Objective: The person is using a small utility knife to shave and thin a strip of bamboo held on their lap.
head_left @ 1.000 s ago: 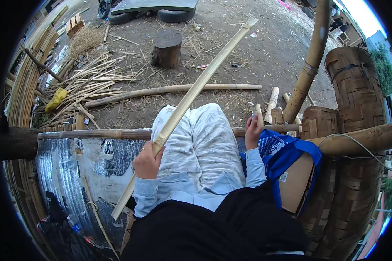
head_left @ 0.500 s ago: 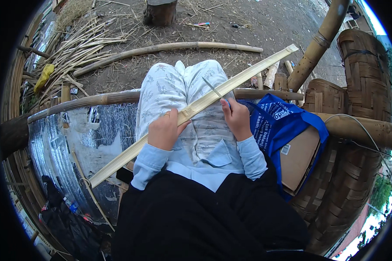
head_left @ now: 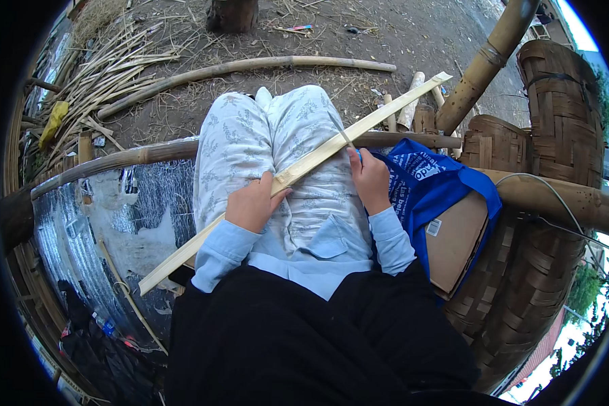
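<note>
A long pale split-bamboo strip slants across my lap, low end at the left, far end up at the right. My left hand is closed around it near its middle, thumb and fingers at its lower edge. My right hand is closed on the handle of a knife, just below the strip. The narrow blade meets the strip's edge, and part of it is hidden there. Under the strip are my knees in white patterned trousers.
A bamboo pole edges the silvery seat. At my right stand a blue bag holding a cardboard box, and large woven baskets. On the ground lie a curved pole and a heap of thin strips.
The bamboo strip has turned about its length and shows a narrower face. The knife blade, which stuck up beyond the strip, now shows less. The whole view has shifted slightly.
</note>
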Available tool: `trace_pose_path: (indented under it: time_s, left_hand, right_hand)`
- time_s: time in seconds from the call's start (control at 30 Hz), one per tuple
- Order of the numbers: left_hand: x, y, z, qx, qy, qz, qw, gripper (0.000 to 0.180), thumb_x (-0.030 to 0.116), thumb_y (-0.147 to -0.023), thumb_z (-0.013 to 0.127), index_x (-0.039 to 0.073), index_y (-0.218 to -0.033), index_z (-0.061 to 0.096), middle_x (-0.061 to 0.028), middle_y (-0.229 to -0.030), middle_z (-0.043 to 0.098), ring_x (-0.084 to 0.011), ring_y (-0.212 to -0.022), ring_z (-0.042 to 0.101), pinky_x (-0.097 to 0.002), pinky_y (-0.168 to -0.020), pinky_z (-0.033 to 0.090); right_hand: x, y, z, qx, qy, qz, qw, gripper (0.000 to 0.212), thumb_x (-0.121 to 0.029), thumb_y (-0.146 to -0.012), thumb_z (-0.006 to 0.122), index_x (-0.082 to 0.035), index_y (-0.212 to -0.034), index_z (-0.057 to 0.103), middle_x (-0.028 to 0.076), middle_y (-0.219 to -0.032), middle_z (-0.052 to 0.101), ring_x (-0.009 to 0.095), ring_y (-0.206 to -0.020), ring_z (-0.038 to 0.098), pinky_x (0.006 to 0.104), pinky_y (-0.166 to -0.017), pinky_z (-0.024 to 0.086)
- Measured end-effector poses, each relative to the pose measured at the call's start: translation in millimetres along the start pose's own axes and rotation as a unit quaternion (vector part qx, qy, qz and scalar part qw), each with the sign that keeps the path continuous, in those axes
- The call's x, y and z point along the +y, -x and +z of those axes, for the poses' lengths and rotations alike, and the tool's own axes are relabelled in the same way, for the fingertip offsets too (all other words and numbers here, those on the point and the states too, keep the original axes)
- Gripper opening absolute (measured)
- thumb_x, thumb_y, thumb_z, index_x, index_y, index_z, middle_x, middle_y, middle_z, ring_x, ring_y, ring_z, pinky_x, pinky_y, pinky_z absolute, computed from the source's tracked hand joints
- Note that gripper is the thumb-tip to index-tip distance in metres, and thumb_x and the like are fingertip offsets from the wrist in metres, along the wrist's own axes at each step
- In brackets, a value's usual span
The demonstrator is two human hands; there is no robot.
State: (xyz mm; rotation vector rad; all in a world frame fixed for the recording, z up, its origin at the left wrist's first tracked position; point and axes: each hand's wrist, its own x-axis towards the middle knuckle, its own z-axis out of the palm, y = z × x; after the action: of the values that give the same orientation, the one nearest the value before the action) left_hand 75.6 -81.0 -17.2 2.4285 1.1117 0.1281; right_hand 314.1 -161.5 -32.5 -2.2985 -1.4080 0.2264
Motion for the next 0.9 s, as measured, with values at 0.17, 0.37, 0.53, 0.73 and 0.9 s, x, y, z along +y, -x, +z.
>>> trace_pose_path:
  time_s: [0.17, 0.37, 0.53, 0.73, 0.9]
  left_hand:
    - [-3, -3, 5, -0.014, 0.001, -0.007, 1.000, 0.043, 0.049, -0.082, 0.053, 0.007, -0.084, 0.048, -0.0121, -0.060, 0.057, -0.0296, -0.051, 0.059, -0.0394, -0.043, 0.046]
    - [-4, -4, 3, -0.025, 0.001, -0.017, 1.000, 0.042, 0.049, -0.082, 0.053, 0.007, -0.084, 0.049, -0.0123, -0.060, 0.058, -0.0299, -0.052, 0.060, -0.0404, -0.044, 0.046]
    - [-5, -5, 2, -0.030, 0.013, -0.010, 0.999, 0.043, 0.049, -0.082, 0.053, 0.007, -0.084, 0.048, -0.0125, -0.059, 0.058, -0.0302, -0.052, 0.059, -0.0404, -0.045, 0.046]
    - [-13, -9, -1, -0.073, 0.064, -0.010, 0.995, 0.043, 0.050, -0.084, 0.049, 0.007, -0.085, 0.048, -0.0138, -0.059, 0.057, -0.0327, -0.054, 0.059, -0.0424, -0.047, 0.045]
    - [-7, -13, -11, -0.124, 0.067, -0.037, 0.989, 0.038, 0.046, -0.087, 0.048, 0.008, -0.088, 0.049, -0.0149, -0.065, 0.058, -0.0346, -0.061, 0.058, -0.0442, -0.053, 0.043]
  right_hand:
    - [7, -4, -7, 0.001, 0.019, -0.061, 0.998, 0.043, -0.038, -0.090, 0.048, -0.003, -0.065, 0.048, 0.018, -0.054, 0.050, 0.038, -0.052, 0.051, 0.0448, -0.045, 0.036]
    - [4, 2, -1, -0.012, 0.009, -0.063, 0.998, 0.042, -0.041, -0.090, 0.047, -0.007, -0.065, 0.047, 0.015, -0.052, 0.051, 0.035, -0.049, 0.054, 0.0429, -0.044, 0.040]
    - [18, -8, -6, 0.051, 0.028, 0.006, 0.998, 0.042, -0.037, -0.090, 0.047, -0.005, -0.064, 0.047, 0.015, -0.053, 0.051, 0.035, -0.049, 0.053, 0.0431, -0.043, 0.038]
    - [-11, 9, -7, -0.045, -0.015, -0.067, 0.997, 0.041, -0.039, -0.089, 0.049, -0.006, -0.065, 0.048, 0.015, -0.053, 0.051, 0.035, -0.050, 0.053, 0.0435, -0.045, 0.039]
    - [13, -7, -12, 0.040, 0.024, 0.039, 0.998, 0.041, -0.038, -0.090, 0.048, -0.005, -0.065, 0.049, 0.015, -0.053, 0.052, 0.035, -0.050, 0.053, 0.0440, -0.044, 0.038]
